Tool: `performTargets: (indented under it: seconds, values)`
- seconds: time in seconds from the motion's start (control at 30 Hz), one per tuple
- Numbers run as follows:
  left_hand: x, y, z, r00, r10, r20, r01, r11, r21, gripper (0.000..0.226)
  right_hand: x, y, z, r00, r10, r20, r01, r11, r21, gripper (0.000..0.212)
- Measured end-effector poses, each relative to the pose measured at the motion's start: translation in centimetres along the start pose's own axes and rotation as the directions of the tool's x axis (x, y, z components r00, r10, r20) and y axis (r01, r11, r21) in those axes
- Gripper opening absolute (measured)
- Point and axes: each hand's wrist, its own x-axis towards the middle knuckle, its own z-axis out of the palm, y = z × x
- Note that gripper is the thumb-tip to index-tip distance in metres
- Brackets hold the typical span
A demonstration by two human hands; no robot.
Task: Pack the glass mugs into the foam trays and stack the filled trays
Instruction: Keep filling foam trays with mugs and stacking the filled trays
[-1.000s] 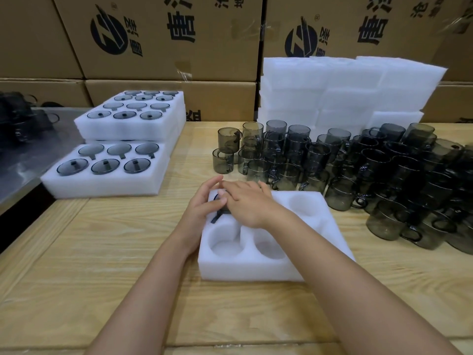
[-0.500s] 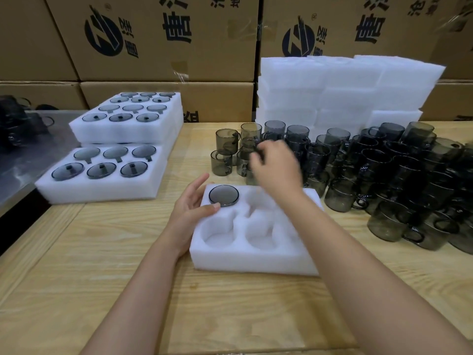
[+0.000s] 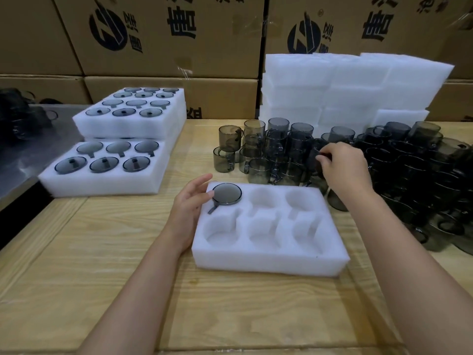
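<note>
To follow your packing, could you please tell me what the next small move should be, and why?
Probably lift the loose mug that the right hand pinches and lower it into the empty far-middle pocket. The tray holds only one packed mug, at far left, and the left hand steadies the tray there.

On our wooden table [image 3: 76,265]: one foam tray [image 3: 268,262], filled trays [image 3: 102,185] stacked left, loose mugs [image 3: 258,170], spare foam [image 3: 332,80] behind.

Right hand [image 3: 343,170] grips a mug [image 3: 314,161]; left hand [image 3: 189,202] touches the foam tray [image 3: 268,262].
</note>
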Motion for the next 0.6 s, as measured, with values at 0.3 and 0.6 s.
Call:
performTargets:
  seconds: [0.3, 0.6]
  values:
    - [-0.1, 0.0, -0.1, 1.000, -0.008, 0.000, 0.008, 0.999, -0.035, 0.037, -7.0, -4.1, -1.4, 0.934, -0.325, -0.149, 0.356, 0.809, 0.468, 0.006]
    - [-0.3, 0.8, 0.4, 0.989, 0.146, -0.023, -0.141, 0.978, 0.156, 0.042, -8.2, -2.9, -2.0, 0.900, -0.430, -0.066, 0.400, 0.759, 0.514, 0.012]
